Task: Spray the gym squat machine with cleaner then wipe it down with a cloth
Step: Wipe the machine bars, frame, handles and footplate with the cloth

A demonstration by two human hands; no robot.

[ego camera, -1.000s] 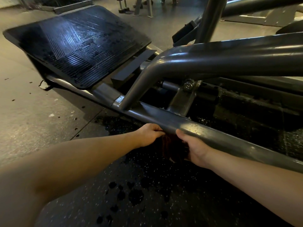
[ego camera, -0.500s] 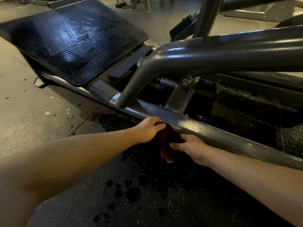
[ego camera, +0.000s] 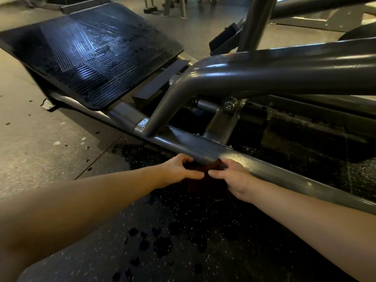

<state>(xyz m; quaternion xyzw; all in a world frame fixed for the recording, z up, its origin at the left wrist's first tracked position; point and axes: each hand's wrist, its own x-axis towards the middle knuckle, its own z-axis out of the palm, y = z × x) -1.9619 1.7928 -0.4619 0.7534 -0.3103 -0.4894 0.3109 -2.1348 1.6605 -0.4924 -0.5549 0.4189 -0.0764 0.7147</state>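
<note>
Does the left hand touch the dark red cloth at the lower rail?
Touching. The head view shows the left hand pinching the cloth between its curled fingers and thumb, with no gap between them.

Cloth (ego camera: 205, 186): dark reddish-brown, plain. Rail (ego camera: 284, 176) & bent tube (ego camera: 264, 76): dark grey metal w/ pale glare streaks. Footplate (ego camera: 91, 58): black, ribbed w/ fine parallel lines in angled blocks, bluish-white sheen. Mat (ego camera: 203, 231): black w/ white specks, plus darker blotches (ego camera: 160, 245) near bottom. Floor (ego camera: 40, 149) at left: tan-grey, few small dark spots. Bolt (ego camera: 228, 105): silver.
</note>
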